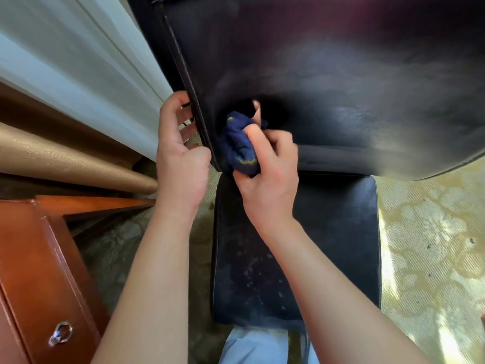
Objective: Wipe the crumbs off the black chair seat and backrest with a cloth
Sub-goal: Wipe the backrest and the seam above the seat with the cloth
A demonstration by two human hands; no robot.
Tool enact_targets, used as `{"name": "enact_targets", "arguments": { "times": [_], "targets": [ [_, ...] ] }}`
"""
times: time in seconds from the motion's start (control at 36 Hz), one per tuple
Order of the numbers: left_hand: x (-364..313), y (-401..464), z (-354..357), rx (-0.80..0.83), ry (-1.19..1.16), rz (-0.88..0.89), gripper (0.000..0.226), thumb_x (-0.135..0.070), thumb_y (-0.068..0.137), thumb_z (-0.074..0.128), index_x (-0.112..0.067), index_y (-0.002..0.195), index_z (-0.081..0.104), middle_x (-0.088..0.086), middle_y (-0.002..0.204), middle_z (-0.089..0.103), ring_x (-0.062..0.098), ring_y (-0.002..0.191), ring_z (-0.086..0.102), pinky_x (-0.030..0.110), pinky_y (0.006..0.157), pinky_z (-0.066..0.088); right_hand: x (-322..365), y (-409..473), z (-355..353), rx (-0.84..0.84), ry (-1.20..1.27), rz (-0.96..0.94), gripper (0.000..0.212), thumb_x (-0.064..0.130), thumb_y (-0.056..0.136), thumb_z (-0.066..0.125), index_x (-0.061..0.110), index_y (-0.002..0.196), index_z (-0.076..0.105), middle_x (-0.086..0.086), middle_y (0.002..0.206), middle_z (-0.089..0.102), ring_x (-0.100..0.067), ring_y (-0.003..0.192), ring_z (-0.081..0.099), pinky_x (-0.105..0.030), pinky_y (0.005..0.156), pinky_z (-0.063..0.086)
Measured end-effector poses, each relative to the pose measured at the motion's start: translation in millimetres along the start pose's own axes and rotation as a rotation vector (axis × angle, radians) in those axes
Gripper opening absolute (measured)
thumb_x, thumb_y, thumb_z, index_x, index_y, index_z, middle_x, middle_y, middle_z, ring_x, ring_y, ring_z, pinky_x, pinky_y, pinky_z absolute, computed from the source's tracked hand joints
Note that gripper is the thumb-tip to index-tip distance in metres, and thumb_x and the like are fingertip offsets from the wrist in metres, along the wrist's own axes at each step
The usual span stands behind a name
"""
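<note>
Head view: a person's right hand [265,177] is gripping a bunched cloth [240,147] against the backrest's [328,88] lower left corner while the left hand [181,153] is clasping its edge; pale crumbs [259,279] are likely awaiting wiping on the seat [341,232] next.

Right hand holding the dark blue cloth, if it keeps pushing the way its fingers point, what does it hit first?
Most likely the black leather backrest: the right hand already presses the bunched dark blue cloth against its lower left corner, though depth is hard to judge.

Sunlit patterned carpet [430,232], white curtain [78,74], reddish wooden drawer unit [39,258] at left.
</note>
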State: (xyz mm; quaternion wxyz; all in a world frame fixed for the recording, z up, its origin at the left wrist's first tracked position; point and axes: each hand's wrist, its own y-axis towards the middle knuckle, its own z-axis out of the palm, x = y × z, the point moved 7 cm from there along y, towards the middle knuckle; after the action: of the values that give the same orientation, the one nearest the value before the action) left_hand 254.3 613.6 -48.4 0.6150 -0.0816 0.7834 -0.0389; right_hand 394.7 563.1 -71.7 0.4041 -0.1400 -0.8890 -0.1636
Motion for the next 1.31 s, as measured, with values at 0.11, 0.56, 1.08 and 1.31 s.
{"name": "enact_targets", "arguments": {
  "times": [0.11, 0.56, 1.08, 1.31],
  "targets": [
    [0, -1, 0, -0.003, 0.012, -0.007, 0.079, 0.019, 0.072, 0.043, -0.039, 0.125, 0.049, -0.017, 0.12, 0.06, -0.002, 0.11, 0.062, 0.024, 0.081, 0.052, -21, -22, 15, 0.155, -0.045, 0.032, 0.062, 0.013, 0.07, 0.078, 0.027, 0.128, 0.061, 0.002, 0.117, 0.054, -0.024, 0.102, 0.05, -0.041, 0.065, 0.054],
    [3, 1, -2, 0.024, -0.035, -0.051, 0.077, 0.012, 0.071, 0.046, -0.043, 0.125, 0.049, -0.009, 0.132, 0.058, 0.012, 0.125, 0.059, 0.043, 0.102, 0.053, 55, 32, -48, -0.178, 0.121, -0.117, 0.052, 0.008, 0.071, 0.069, 0.013, 0.122, 0.07, -0.008, 0.112, 0.057, -0.031, 0.094, 0.058, -0.042, 0.074, 0.051],
    [17, -12, 16, -0.072, 0.035, -0.009, 0.073, 0.013, 0.079, 0.051, -0.039, 0.129, 0.04, -0.024, 0.128, 0.051, -0.001, 0.122, 0.054, 0.017, 0.093, 0.049, -92, -45, -29, 0.01, 0.039, 0.34, 0.058, 0.012, 0.074, 0.069, 0.034, 0.126, 0.06, 0.008, 0.115, 0.054, -0.02, 0.109, 0.056, -0.035, 0.088, 0.049],
    [65, -30, 37, -0.188, 0.071, -0.144, 0.073, 0.001, 0.084, 0.061, -0.039, 0.139, 0.035, -0.013, 0.141, 0.049, 0.006, 0.128, 0.051, 0.025, 0.103, 0.048, -158, -74, -110, -0.426, 0.155, 0.632, 0.058, 0.01, 0.075, 0.07, 0.03, 0.126, 0.05, 0.009, 0.126, 0.055, -0.001, 0.119, 0.054, -0.026, 0.109, 0.041]
  ]
}}
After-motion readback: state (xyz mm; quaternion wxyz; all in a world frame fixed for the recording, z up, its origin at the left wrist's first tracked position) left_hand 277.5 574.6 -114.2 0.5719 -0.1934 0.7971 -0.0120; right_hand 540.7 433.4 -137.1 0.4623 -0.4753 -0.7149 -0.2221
